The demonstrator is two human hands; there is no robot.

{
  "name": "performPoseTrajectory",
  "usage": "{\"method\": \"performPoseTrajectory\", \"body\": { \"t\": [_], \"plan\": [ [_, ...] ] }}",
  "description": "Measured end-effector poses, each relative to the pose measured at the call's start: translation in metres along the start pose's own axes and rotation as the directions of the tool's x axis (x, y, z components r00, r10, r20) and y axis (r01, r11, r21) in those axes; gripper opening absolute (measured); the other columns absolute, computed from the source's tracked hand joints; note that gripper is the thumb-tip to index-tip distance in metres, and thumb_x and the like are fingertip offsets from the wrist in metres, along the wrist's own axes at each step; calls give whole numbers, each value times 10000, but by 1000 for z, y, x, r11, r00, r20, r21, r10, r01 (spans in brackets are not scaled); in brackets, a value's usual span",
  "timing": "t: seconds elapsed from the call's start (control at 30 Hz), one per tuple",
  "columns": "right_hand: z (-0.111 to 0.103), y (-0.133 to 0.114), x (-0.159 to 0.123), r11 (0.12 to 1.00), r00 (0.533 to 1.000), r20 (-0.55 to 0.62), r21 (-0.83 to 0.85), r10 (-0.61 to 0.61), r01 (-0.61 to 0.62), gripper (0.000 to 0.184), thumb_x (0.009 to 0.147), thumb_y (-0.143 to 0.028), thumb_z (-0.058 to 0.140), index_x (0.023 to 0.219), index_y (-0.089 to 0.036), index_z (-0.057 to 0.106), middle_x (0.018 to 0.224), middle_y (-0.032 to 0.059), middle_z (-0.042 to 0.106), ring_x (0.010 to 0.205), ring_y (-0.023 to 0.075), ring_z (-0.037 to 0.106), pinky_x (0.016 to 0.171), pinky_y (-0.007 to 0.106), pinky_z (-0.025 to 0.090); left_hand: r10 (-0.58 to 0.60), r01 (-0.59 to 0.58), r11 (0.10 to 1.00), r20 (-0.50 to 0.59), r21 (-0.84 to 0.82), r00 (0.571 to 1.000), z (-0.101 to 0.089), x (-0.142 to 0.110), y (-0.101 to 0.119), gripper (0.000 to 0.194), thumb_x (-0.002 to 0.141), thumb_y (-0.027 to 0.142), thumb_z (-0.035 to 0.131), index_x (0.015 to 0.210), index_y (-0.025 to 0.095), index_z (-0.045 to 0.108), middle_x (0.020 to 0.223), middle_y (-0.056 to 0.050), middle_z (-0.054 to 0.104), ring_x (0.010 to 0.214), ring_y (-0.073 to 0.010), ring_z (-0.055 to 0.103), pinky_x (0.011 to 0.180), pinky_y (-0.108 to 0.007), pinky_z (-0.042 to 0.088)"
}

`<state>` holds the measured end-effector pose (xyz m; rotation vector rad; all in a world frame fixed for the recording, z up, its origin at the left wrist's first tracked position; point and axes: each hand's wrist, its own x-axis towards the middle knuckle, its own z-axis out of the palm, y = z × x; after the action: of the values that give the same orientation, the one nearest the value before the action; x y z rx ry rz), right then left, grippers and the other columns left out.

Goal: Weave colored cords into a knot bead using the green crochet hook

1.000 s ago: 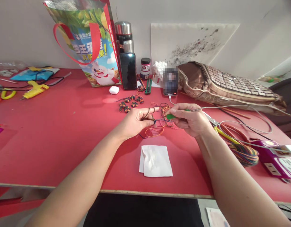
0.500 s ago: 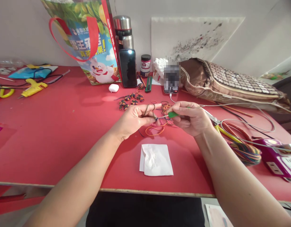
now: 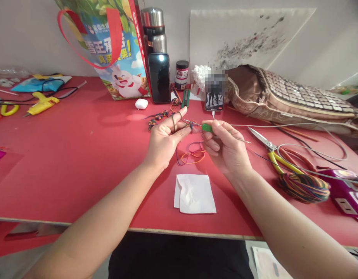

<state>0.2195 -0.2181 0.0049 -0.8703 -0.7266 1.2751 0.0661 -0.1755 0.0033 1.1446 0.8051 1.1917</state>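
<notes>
My right hand (image 3: 227,145) grips a crochet hook (image 3: 207,128) by its green handle. A thin metal end of the hook sticks out on the far side of this hand. The hook's other tip points left into a small dark piece of crochet (image 3: 191,125), pinched between my left thumb and a finger. Dark yarn is looped around the raised index finger of my left hand (image 3: 165,139). Below the hands, loose orange and purple yarn (image 3: 193,155) lies in curls on the red table (image 3: 88,166). Several finished multicoloured knotted pieces (image 3: 159,117) sit just behind my left hand.
Scissors (image 3: 272,147), a ball of multicoloured yarn (image 3: 303,188) and a purple power strip (image 3: 346,197) lie at right. A folded white tissue (image 3: 196,193) is in front. Behind stand a phone (image 3: 159,79), a shopping bag (image 3: 126,77) and a charging phone (image 3: 214,97).
The hook's handle has shifted slightly left, and its back end now shows past my right hand. My right hand has turned, and my left index finger has lifted higher. The view has shifted slightly.
</notes>
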Motion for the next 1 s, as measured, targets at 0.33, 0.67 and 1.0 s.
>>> {"method": "performPoseTrajectory", "body": {
  "t": [0.33, 0.67, 1.0],
  "plan": [
    [0, 4, 1, 999, 1000, 7, -39, 0, 0, 327, 716, -449, 903, 842, -203, 728, 663, -39, 591, 471, 48, 328, 427, 230, 237, 27, -27, 999, 4, 40, 1000, -2, 2, -4, 457, 782, 143, 739, 1215, 269, 812, 755, 14, 693, 719, -123, 569, 626, -261, 404],
    [3, 8, 3, 997, 1000, 6, -68, -22, 23, 318, 738, -467, 872, 843, -197, 741, 661, -39, 602, 469, 52, 363, 430, 237, 296, -9, 8, 999, -24, -36, 1000, -2, 3, -7, 309, 852, 295, 763, 1147, 249, 840, 723, -1, 691, 679, -107, 564, 645, -254, 430],
    [6, 10, -2, 998, 998, -3, -16, -62, 62, 275, 765, -446, 863, 837, -210, 742, 662, -43, 594, 466, 55, 380, 416, 232, 318, 52, -50, 997, -33, 50, 998, 0, 1, -4, 469, 864, 280, 792, 1331, 300, 765, 722, 31, 662, 666, -109, 534, 657, -263, 446]
  ]
}}
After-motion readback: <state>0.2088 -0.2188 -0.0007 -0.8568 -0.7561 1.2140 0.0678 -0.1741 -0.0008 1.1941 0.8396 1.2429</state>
